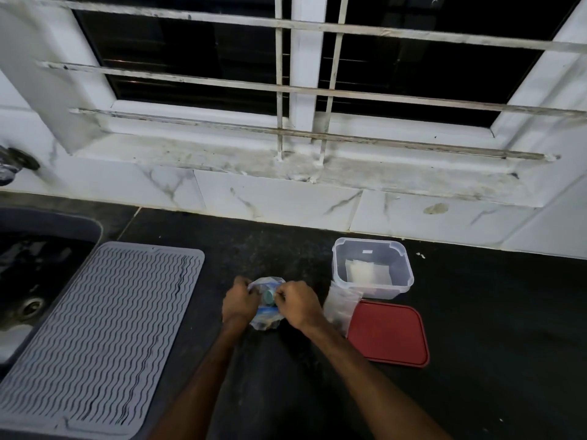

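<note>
**A:** Where is the plastic bag (pixel 266 317)?

**B:** Low in the middle of the black counter (pixel 476 312), between the two hands. It is clear and crumpled, with a blue strip across it, and its lower end rests on the counter.

**A:** How do the hands have it?

**B:** The left hand (pixel 239 303) grips the bag's left edge, its fingers (pixel 243 282) curled over the top corner. The right hand (pixel 297 304) pinches the right side. Its fingers are bent and closed on the plastic, next to a small round green thing (pixel 270 296) near the top of the bag.

**A:** Is that green thing inside the bag?

**B:** It seems to sit inside the plastic, but the view is too blurred there to be sure.

**A:** What lies to the right?

**B:** A clear square box (pixel 407 265) stands open near the tiled wall (pixel 286 201), with a white packet (pixel 365 271) on its floor. A red lid (pixel 389 333) lies flat just in front of it. A second clear bag (pixel 341 304) sits between the box and the right wrist, with its lower edge by the lid's left side.

**A:** And to the left?

**B:** A grey ribbed mat (pixel 104 328) lies flat, well apart from the plastic bag. Beyond it is the dark sink (pixel 63 219) with its drain (pixel 31 308). A tap (pixel 12 165) juts from the wall above the sink. Behind the counter a white window sill (pixel 222 154) runs under white bars (pixel 317 90), with dark glass behind them
</note>
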### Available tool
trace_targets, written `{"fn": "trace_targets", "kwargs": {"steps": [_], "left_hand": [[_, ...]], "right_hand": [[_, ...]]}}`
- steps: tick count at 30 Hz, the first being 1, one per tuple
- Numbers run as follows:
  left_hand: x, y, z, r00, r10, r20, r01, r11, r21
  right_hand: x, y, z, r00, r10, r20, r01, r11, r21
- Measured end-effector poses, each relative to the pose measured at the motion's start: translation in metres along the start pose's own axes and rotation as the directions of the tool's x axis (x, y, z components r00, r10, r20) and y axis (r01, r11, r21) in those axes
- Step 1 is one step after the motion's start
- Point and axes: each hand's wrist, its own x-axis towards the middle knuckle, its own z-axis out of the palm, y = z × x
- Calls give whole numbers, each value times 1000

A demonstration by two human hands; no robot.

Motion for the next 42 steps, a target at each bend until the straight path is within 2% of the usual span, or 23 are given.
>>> {"fn": "trace_targets", "kwargs": {"steps": [4,11,16,19,25,29,32,35,38,42], "left_hand": [[4,-4,2,1000,0,-27,-1,998,-59],[7,6,2,996,-80,-45,59,933,-355],[11,3,10,990,-124,59,137,860,-492],[4,9,8,990,-107,86,136,854,-503],[6,0,1,964,-41,263,193,786,-587],[10,-7,1,994,76,82,-38,918,-394],[9,-5,3,985,172,8,-168,971,-170],[7,-2,11,961,276,-16,-274,960,62],[8,2,13,962,267,47,-270,923,274],[6,7,11,982,161,101,-190,852,488]], "right_hand": [[5,-3,10,997,82,-8,-82,997,-4],[7,4,15,971,239,8,-238,960,150],[2,4,18,955,292,43,-294,930,222],[2,5,22,951,306,50,-309,920,243],[-1,6,17,950,311,25,-309,925,224],[-6,5,14,965,260,8,-259,956,134],[-5,1,8,985,161,69,-154,984,-94],[-5,-5,0,979,31,199,36,944,-328],[-8,-5,-2,967,-32,254,144,888,-436],[-13,-5,-6,961,-75,265,200,851,-486]]}}
